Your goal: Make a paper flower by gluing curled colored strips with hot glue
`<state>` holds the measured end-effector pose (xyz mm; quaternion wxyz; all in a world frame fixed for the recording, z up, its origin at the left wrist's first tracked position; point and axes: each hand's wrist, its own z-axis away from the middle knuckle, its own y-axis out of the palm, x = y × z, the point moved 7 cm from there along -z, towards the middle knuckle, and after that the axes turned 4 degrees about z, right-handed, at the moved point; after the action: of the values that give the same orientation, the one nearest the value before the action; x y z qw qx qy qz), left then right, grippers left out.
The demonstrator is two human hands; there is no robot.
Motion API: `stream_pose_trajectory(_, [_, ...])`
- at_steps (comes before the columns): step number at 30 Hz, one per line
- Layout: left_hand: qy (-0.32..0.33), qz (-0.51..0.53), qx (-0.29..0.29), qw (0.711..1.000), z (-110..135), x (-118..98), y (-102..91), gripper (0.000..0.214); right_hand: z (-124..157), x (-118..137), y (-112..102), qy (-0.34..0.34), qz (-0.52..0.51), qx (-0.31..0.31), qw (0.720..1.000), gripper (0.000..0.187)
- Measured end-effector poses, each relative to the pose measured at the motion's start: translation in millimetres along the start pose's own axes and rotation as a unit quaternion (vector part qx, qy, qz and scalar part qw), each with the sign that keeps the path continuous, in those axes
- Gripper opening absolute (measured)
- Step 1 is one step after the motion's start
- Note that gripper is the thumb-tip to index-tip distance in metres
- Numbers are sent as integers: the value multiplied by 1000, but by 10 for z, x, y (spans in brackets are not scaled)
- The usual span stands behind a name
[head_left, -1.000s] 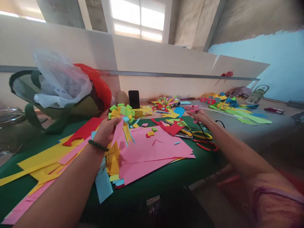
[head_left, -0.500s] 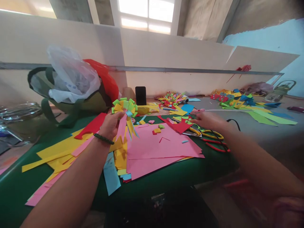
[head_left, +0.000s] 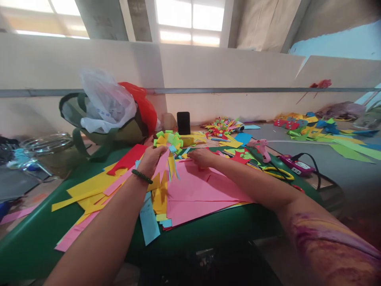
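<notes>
My left hand (head_left: 153, 159) is closed round the stem of a paper flower (head_left: 169, 140) with green and yellow looped petals and pink, yellow and blue strips hanging below it. My right hand (head_left: 202, 157) lies low on the pink paper sheets (head_left: 205, 190), just right of the flower. Its fingers are drawn together where small paper scraps lie, and what they pinch is hidden. A pink glue gun (head_left: 262, 147) stands by itself on the green table cover (head_left: 35, 238), to the right of that hand.
Yellow, red and blue paper strips (head_left: 89, 186) lie left of the pink sheets. Yellow-handled scissors (head_left: 279, 173) and a pink device with a black cable (head_left: 297, 165) are at right. A black phone (head_left: 183, 122) leans on the wall. Bags (head_left: 110, 107) are piled at back left.
My right hand has left the glue gun, which now stands alone, and moved left onto the pink sheets beside the flower. The left hand keeps its hold on the flower.
</notes>
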<state>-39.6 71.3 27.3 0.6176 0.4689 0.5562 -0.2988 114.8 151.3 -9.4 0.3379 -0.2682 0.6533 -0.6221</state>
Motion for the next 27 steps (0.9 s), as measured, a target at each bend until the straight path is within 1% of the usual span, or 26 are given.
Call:
stream_pose_trajectory(3, [12, -31, 4, 999, 34, -37, 12, 20, -14, -30, -1, 22, -13, -24, 999, 31])
stream_pose_trajectory(5, [16, -50, 5, 999, 50, -66, 15, 20, -11, -61, -47, 32, -32, -46, 998, 29])
stream_pose_trajectory(7, [18, -68, 2, 998, 54, -96, 0, 20, 10, -132, -131, 41, -60, -69, 995, 27])
stream_pose_trajectory(10, [19, -86, -2, 996, 56, -142, -30, 18, 93, -316, -300, 58, -110, -97, 987, 23])
stream_pose_trajectory(12, [15, -118, 10, 993, 67, -156, -20, 19, 181, -456, -421, 65, -169, -116, 977, 21])
stream_pose_trajectory(13, [11, -139, 20, 990, 76, -155, -4, 21, 231, -522, -480, 66, -223, -129, 964, 20])
stream_pose_trajectory(14, [7, -161, 29, 986, 87, -150, 18, 23, 281, -579, -535, 64, -289, -142, 944, 20])
stream_pose_trajectory(16, [-1, -203, 43, 978, 111, -136, 69, 25, 376, -658, -630, 55, -425, -165, 888, 20])
stream_pose_trajectory(17, [-4, -216, 47, 975, 123, -128, 94, 23, 417, -674, -673, 48, -475, -173, 862, 21])
stream_pose_trajectory(18, [-7, -226, 51, 973, 135, -119, 121, 21, 454, -672, -715, 38, -504, -178, 845, 22])
stream_pose_trajectory(19, [-10, -236, 58, 970, 149, -110, 150, 18, 489, -657, -759, 27, -519, -182, 835, 22])
stream_pose_trajectory(20, [-11, -243, 66, 968, 163, -101, 178, 17, 520, -629, -797, 16, -525, -182, 831, 21])
stream_pose_trajectory(22, [-10, -250, 80, 965, 194, -89, 228, 16, 573, -547, -851, -6, -527, -168, 833, 19])
stream_pose_trajectory(24, [-15, -262, 91, 961, 228, -70, 261, 15, 610, -431, -850, -25, -519, -122, 846, 19])
stream_pose_trajectory(27, [-33, -279, 107, 954, 277, -25, 301, 16, 644, -250, -790, -51, -492, -40, 868, 18])
